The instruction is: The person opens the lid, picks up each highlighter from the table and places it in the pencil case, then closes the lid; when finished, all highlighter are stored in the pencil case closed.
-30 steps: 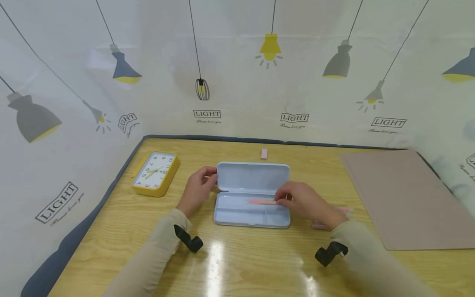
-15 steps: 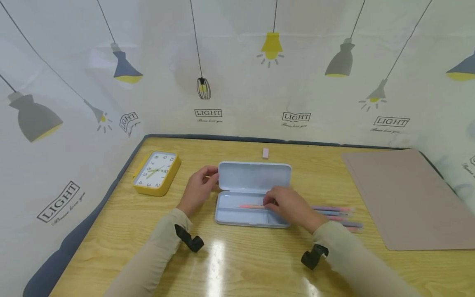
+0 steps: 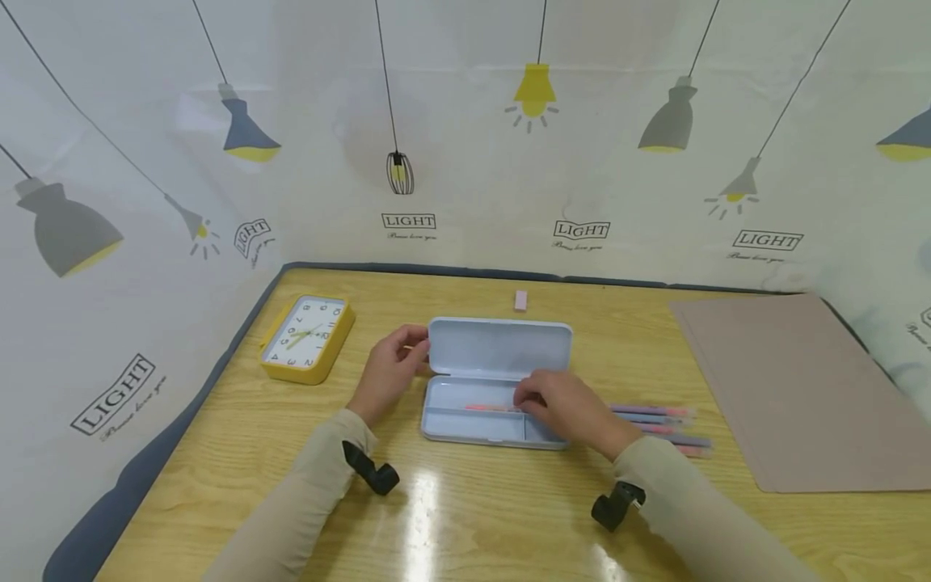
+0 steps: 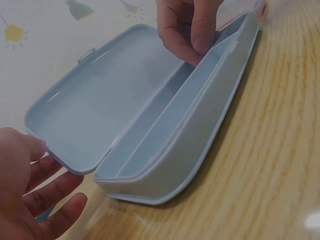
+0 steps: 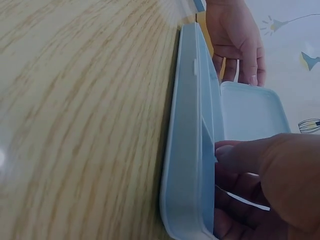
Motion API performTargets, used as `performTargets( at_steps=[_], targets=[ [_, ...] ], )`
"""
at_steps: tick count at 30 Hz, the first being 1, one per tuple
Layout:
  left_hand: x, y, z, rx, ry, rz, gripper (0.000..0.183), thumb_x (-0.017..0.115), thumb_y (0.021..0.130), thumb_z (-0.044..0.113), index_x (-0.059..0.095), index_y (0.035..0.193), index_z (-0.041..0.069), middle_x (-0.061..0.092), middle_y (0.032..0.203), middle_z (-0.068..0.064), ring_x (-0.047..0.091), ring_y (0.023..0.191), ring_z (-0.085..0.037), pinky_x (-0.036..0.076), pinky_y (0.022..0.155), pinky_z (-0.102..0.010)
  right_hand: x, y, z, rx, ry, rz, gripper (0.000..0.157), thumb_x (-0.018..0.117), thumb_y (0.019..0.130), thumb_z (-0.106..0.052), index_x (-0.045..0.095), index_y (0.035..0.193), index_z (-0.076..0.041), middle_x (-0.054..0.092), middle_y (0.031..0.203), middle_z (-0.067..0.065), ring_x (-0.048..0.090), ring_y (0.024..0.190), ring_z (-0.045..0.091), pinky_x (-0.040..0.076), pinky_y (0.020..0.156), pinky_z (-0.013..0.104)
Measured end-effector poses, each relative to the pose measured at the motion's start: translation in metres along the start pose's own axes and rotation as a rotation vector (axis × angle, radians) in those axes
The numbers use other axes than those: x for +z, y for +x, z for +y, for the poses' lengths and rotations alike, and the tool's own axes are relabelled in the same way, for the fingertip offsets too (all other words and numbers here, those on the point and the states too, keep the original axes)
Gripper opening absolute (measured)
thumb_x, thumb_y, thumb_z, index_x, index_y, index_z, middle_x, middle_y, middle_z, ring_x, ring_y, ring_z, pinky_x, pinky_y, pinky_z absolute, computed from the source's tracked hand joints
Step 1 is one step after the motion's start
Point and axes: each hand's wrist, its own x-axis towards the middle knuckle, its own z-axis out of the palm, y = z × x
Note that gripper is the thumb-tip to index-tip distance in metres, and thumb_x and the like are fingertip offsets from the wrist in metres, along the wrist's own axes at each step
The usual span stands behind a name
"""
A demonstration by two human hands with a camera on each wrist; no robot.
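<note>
A light-blue pencil case (image 3: 473, 425) lies open on the wooden table, its lid (image 3: 499, 346) raised at the back. My left hand (image 3: 391, 368) holds the lid's left edge; in the left wrist view the thumb is on the inner side, with the other fingers spread behind and below. Inside the case's rear compartment lies the pink-tipped end of a slim pen (image 3: 486, 407). My right hand (image 3: 563, 408) reaches into the case and pinches the pen's other end, which the fingers hide. In the right wrist view, the thumb and fingers dip past the case's rim (image 5: 204, 150).
Several purple, blue and pink pens (image 3: 658, 419) lie right of the case, partly behind the right wrist. A yellow clock (image 3: 309, 339) stands at the left and a small pink eraser (image 3: 520, 301) behind the lid. A brownish-pink mat (image 3: 796, 396) covers the table's right side.
My right hand has moved left and down with the pen, lowering it into the rear compartment. More of the loose pens now show. The left hand has stayed at the lid.
</note>
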Motion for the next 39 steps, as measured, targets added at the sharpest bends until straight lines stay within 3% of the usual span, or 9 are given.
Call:
performTargets(
  at_steps=[5,10,16,21,27,39],
  targets=[
    [0.000,0.001,-0.002,0.008,0.005,0.003,0.025,0.055,0.102,0.026,0.061,0.123,0.013,0.062,0.115,-0.009,0.066,0.100,-0.023,0.059,0.084,-0.035,-0.009,-0.006,0.001,0.051,0.032,0.024,0.009,0.068,0.092,-0.013,0.073,0.099,-0.015,0.068,0.091,-0.006,0.058,0.081,0.006,0.053,0.076,0.030],
    [0.000,0.001,-0.002,0.017,0.003,0.002,0.026,0.055,0.102,0.026,0.061,0.123,0.012,0.062,0.115,-0.009,0.066,0.100,-0.023,0.059,0.084,-0.035,-0.030,-0.018,0.004,0.043,0.051,0.098,0.013,0.068,0.092,-0.011,0.072,0.104,-0.012,0.069,0.091,-0.005,0.060,0.081,0.007,0.054,0.073,0.030],
    [0.000,0.001,-0.002,0.016,-0.008,-0.004,0.027,0.055,0.102,0.027,0.061,0.124,0.013,0.062,0.116,-0.009,0.065,0.100,-0.023,0.059,0.084,-0.035,-0.058,-0.037,0.024,0.074,0.031,0.140,0.016,0.065,0.095,-0.013,0.070,0.110,-0.010,0.071,0.090,-0.004,0.062,0.082,0.007,0.054,0.072,0.032],
    [0.000,0.000,-0.001,0.001,-0.004,-0.007,0.030,0.055,0.102,0.030,0.060,0.126,0.014,0.061,0.118,-0.009,0.065,0.102,-0.025,0.059,0.087,-0.038,-0.074,-0.057,0.058,0.122,-0.017,0.112,0.014,0.065,0.095,-0.014,0.070,0.108,-0.011,0.070,0.088,-0.004,0.061,0.081,0.009,0.052,0.071,0.031],
    [-0.001,-0.001,-0.001,-0.007,-0.002,-0.006,0.032,0.054,0.102,0.028,0.058,0.129,0.012,0.060,0.121,-0.012,0.065,0.104,-0.028,0.058,0.089,-0.042,-0.079,-0.081,0.091,0.168,-0.054,0.043,0.011,0.067,0.093,-0.016,0.070,0.103,-0.012,0.067,0.086,-0.007,0.058,0.076,0.005,0.050,0.065,0.026],
    [0.000,-0.001,-0.001,0.012,0.019,0.002,0.028,0.055,0.102,0.027,0.060,0.126,0.014,0.061,0.116,-0.009,0.065,0.099,-0.024,0.060,0.084,-0.035,-0.076,-0.102,0.117,0.201,-0.093,-0.013,0.005,0.070,0.091,-0.016,0.071,0.095,-0.014,0.066,0.087,-0.007,0.060,0.079,0.007,0.052,0.067,0.029]
  ],
)
